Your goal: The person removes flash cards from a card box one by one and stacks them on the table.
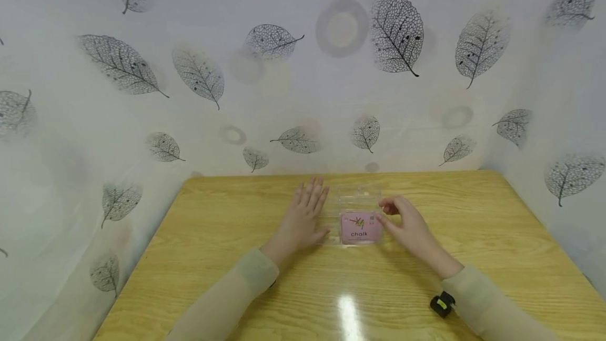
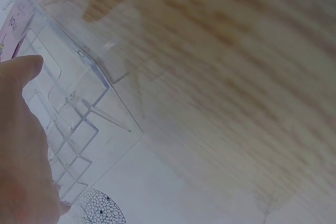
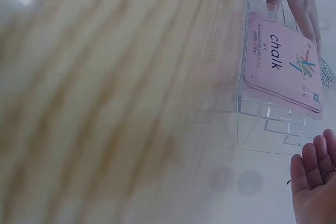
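A clear plastic compartment tray [image 1: 358, 201] lies on the table, and a stack of pink cards [image 1: 352, 234] sits in its front right part. The top card reads "chalk" above a picture of coloured sticks; the right wrist view shows several card edges [image 3: 283, 99]. My left hand [image 1: 301, 220] lies along the tray's left side, fingers straight, with its thumb [image 2: 23, 69] over the left compartments. My right hand [image 1: 411, 226] is at the right side of the cards, thumb near their edge. In the right wrist view its loosely bent fingers [image 3: 311, 163] are apart from the cards.
The wooden table [image 1: 213, 214] reaches back to a pale leaf-patterned sheet [image 1: 293, 88] that also hangs on both sides. A black device with a yellow-green mark [image 1: 442, 304] is at the right wrist. Light glares on the table front.
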A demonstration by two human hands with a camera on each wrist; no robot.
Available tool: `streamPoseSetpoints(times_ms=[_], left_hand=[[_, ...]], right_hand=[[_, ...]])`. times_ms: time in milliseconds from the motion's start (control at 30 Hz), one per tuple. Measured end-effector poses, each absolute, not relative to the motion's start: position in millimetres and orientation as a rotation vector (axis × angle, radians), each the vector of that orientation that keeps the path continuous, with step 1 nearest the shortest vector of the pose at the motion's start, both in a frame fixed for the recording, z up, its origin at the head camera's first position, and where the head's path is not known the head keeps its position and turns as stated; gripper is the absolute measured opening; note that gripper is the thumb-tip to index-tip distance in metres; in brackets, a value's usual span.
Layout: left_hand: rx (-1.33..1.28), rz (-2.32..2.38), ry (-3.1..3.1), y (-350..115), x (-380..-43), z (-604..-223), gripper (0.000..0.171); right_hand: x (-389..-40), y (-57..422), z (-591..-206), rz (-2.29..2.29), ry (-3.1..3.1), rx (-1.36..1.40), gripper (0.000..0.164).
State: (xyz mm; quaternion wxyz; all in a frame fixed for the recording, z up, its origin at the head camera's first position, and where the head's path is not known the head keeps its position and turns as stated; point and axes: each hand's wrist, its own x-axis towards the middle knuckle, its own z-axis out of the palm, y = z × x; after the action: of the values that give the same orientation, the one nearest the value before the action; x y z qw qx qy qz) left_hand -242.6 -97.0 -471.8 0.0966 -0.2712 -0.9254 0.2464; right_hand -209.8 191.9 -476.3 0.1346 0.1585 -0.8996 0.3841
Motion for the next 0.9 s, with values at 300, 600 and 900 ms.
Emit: streamPoseSetpoints(times_ms=[300,600,900], left_hand=[[-0.805,0.729,-2.714,-98.1,-242.8,-475.4,0.107],[-0.809,0.728,-2.731,-97.6,-242.5,-474.1,0.106],[-0.806,0.742,-2.734,-97.8,-243.0,-473.9,0.107]], right_hand=[[-214.7,195.0,-481.6,1.346,-2.606,0.374,0.021],[-216.3,194.6,-485.9,1.447,-2.621,0.327,0.018],[-218.1,192.3,-490.8,1.472,-2.616,0.275,0.013]])
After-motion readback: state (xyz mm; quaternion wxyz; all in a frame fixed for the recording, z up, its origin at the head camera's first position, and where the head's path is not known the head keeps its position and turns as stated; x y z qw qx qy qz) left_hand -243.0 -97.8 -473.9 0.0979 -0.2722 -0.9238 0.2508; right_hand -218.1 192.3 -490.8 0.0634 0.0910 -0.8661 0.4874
